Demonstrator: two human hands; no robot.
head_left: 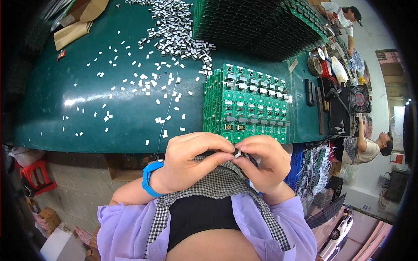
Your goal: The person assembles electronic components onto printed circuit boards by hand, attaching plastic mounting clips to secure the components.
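Observation:
In front of my body, close to the near edge of the green table, both hands meet over a small black-and-white display module (pixel 237 153). My left hand (pixel 191 153), with a blue band on its wrist, pinches it between thumb and index finger. From the other side, my right hand (pixel 266 162) closes its thumb and index finger on the same piece. Just beyond my fingers stands a stack of green circuit boards (pixel 254 103). Two dark display modules (pixel 235 127) sit in the nearest board's lower row. My fingers partly cover the piece and the board's near edge.
A heap of small black-and-white modules (pixel 174 32) lies at the back, with white pieces (pixel 146 82) scattered leftward. A tall block of boards (pixel 248 26) stands behind the stack. At right are a fan (pixel 359 98), a blue crate (pixel 294 163) and two other people.

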